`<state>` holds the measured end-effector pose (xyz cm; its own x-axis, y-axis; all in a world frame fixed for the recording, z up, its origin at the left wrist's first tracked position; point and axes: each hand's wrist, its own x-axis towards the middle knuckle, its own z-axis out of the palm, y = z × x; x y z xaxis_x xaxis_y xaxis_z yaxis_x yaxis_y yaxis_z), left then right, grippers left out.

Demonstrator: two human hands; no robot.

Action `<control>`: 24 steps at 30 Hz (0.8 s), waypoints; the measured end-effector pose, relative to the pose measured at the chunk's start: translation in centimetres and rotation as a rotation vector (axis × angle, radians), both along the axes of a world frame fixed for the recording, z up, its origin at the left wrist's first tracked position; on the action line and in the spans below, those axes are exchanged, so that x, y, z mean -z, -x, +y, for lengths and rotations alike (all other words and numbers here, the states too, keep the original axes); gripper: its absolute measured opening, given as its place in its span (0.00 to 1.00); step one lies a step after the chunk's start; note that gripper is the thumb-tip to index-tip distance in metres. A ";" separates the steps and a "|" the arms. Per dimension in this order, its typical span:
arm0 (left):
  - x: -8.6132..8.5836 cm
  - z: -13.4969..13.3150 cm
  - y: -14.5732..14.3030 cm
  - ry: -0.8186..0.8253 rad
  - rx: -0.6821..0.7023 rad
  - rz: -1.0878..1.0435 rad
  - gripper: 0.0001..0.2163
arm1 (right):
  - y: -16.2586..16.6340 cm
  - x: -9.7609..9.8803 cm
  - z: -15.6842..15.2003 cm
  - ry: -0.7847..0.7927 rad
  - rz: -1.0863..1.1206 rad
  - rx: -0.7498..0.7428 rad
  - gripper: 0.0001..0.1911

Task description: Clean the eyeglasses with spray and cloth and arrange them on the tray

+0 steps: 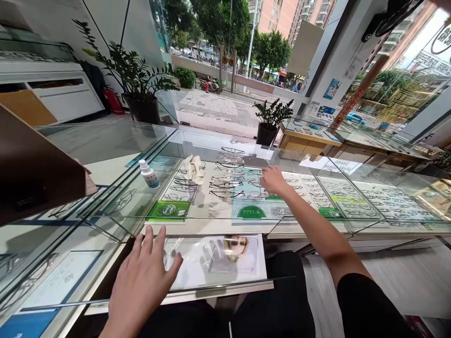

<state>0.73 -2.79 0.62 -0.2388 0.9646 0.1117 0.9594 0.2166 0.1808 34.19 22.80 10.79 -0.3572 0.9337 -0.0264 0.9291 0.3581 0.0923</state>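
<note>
1. Reaching far over the counter (pixel 116 141) with the right hand (pixel 273 180), arm stretched out straight, down to the frames (pixel 225 184).
2. Fingers there curled downward at the right end of the rows and turned away from the camera. Cannot tell whether pinching a frame or merely touching the glass.
3. Keeping the left hand (pixel 143 277) low and close in, fingers spread wide and released, gripping nothing. Poised at the counter's near edge, over the corner of a printed sheet (pixel 225 256) below the glass. Hard to say whether resting on the glass or just above it.
4. Frames laid out in neat rows mid-counter, seemingly on top of the glass, with many more in the trays beneath.
5. Crumpled cloth (pixel 194 169) just left of the frames, small white bottle (pixel 148 174) further left. Both well apart from either hand.
6. Early days, by the look of it: no frame lifted clear, nothing carried in the left hand, cloth and bottle lying idle. Done so far, at most, a reach to the end of the row. Left to handle: the whole spread of frames, lying flat.
</note>
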 end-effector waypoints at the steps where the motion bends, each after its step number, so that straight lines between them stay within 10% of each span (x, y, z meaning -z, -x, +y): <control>1: 0.1 0.0 0.0 -0.002 0.003 0.004 0.42 | -0.1 -0.8 -1.1 -0.013 0.016 -0.008 0.29; 8: 0.3 -0.3 0.0 -0.009 0.028 0.018 0.39 | -1.1 -8.6 -15.0 0.208 0.301 -0.432 0.33; 11: 0.0 -0.2 0.0 0.024 0.031 0.006 0.39 | -0.1 -8.5 -18.9 0.463 0.270 -0.554 0.34; 17: -0.5 0.0 -0.1 0.084 0.039 -0.019 0.38 | 3.9 3.1 -18.5 0.539 0.135 -0.393 0.37; 24: -0.5 0.0 0.2 0.097 0.044 -0.002 0.37 | 6.9 15.8 -9.2 0.261 0.090 0.041 0.47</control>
<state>0.56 -2.79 1.10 -0.1960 0.9805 0.0169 0.9680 0.1906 0.1633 27.27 13.56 -5.03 -0.3306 0.9132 -0.2383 0.9438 0.3204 -0.0815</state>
